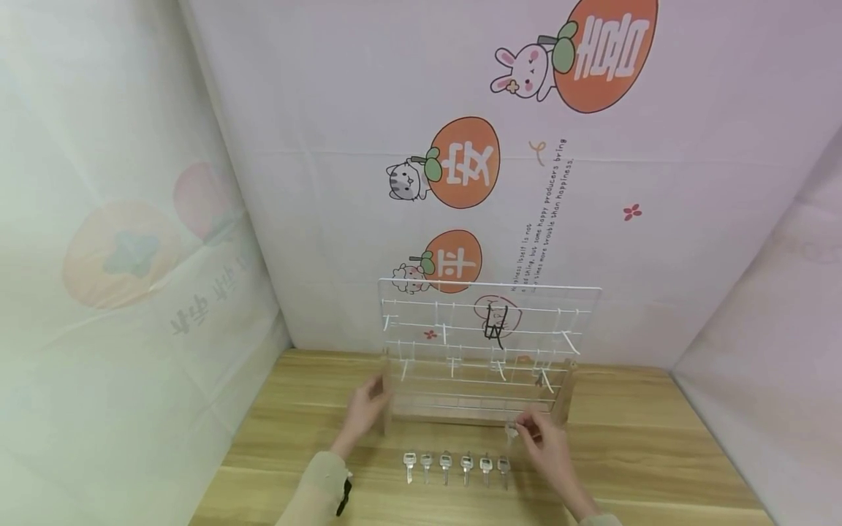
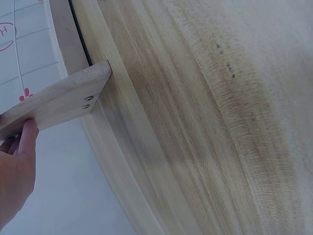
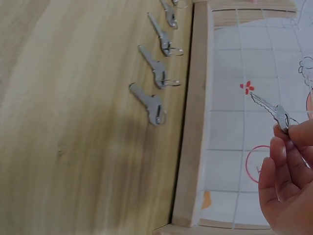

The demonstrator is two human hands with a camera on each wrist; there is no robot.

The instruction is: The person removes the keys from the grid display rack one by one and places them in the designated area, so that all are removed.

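Note:
My right hand (image 1: 546, 447) pinches a silver key (image 3: 279, 115) between thumb and fingertips, in front of the rack's lower right part; the blade points away from the fingers. At the rack's left side, my left hand (image 1: 365, 406) grips the wooden side post (image 2: 63, 100), thumb on one face. The rack has a white wire grid (image 1: 490, 285) with several white hooks and one black hook (image 1: 495, 330). Several silver keys (image 1: 446, 462) lie in a row on the table before it, heads toward the rack, small rings at their heads in the right wrist view.
The wood-grain table (image 1: 316, 387) runs back to a printed cloth wall (image 1: 342, 219) with fruit and animal drawings. A wooden bar (image 3: 190, 147) forms the rack's base. The right post (image 1: 564, 394) stands close to my right hand. White hooks (image 1: 547, 380) jut forward.

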